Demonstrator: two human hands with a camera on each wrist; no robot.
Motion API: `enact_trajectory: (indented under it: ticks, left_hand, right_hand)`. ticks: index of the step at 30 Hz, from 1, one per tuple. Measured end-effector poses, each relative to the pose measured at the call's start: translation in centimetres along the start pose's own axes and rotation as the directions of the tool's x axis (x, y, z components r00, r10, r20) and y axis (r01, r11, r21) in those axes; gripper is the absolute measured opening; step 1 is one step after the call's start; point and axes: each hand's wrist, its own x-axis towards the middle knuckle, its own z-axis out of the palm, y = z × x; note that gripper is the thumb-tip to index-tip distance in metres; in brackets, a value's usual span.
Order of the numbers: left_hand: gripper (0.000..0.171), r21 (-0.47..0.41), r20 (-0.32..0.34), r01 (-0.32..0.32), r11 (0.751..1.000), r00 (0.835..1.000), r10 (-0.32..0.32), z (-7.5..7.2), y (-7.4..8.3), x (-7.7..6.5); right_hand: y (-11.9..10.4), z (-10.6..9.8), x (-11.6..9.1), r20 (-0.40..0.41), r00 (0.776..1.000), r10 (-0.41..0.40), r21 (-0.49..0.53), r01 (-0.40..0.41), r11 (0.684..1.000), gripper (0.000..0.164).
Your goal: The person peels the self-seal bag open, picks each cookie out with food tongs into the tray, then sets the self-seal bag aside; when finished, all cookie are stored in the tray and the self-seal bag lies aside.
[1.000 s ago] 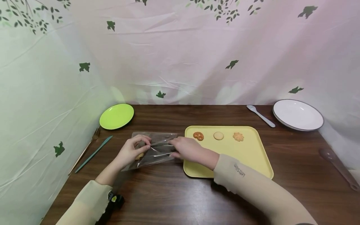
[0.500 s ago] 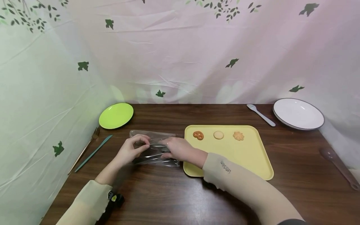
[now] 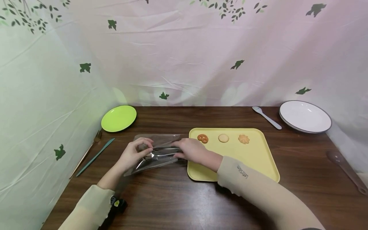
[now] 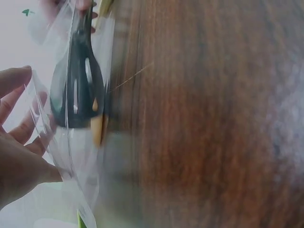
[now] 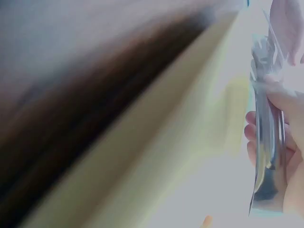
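A clear plastic bag (image 3: 161,139) lies between my two hands, left of the yellow tray. My left hand (image 3: 135,152) pinches the bag's left side between thumb and fingers. Near the bag's right end, my right hand (image 3: 192,150) grips several pieces of cutlery by their handles, partly over the tray's edge. Through the film in the left wrist view show a dark spoon (image 4: 78,92) and a narrow yellowish-brown piece (image 4: 97,130) beside it. Fork tines (image 5: 262,50) appear in the right wrist view. Whether the film lies between my right fingers and the handles, I cannot tell.
The yellow tray (image 3: 244,166) bears a pretzel (image 3: 203,138), a round biscuit (image 3: 223,138) and a flower-shaped biscuit (image 3: 243,139). Around it stand a green plate (image 3: 119,118), copper fork (image 3: 86,153), teal knife (image 3: 96,156), grey spoon (image 3: 266,118), white plate (image 3: 304,115) and brown spoon (image 3: 346,172).
My right hand slid left toward the left hand, bunching the bag, then drew back right. The bag is stretched flatter again. My left hand stays nearly in place.
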Motion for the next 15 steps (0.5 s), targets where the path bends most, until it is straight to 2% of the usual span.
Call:
enact_trajectory:
  ticks: [6, 15]
  left_hand:
    - [0.008, 0.023, -0.007, 0.017, 1.000, 1.000, -0.017, 0.0, 0.1, 0.0]
    - [0.008, 0.001, -0.002, -0.011, 1.000, 1.000, 0.011, 0.0, -0.1, -0.1]
  right_hand:
    - [1.3, -1.2, -2.4, -0.006, 0.998, 0.068, 0.001, -0.068, 0.998, 0.043]
    - [2.8, -1.5, -5.1, -0.057, 0.996, 0.071, 0.016, -0.071, 0.997, 0.040]
